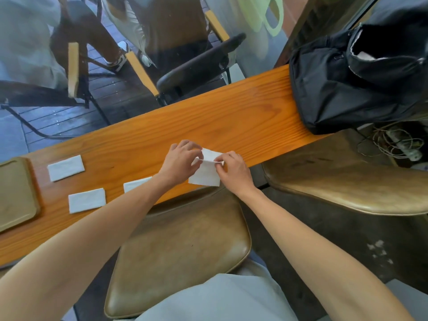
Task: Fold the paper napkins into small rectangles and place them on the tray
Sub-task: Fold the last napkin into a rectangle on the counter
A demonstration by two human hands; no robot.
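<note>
Napkins: four white ones on the counter (pixel 231 117)
Folded napkins: three, at (pixel 66 167), (pixel 86 200) and (pixel 135 184), the last partly hidden by a forearm
Napkin being folded (pixel 205 174): one
Trays (pixel 16 193): one
Hands: two, left (pixel 179 162) and right (pixel 234 170)
Black bags (pixel 352 84): one
Padded stools: two, at (pixel 180 246) and (pixel 347 177)

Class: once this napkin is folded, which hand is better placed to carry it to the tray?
Left hand, probably: the tray lies on the counter's left end, on that arm's side. The right hand would have to cross over.
</note>
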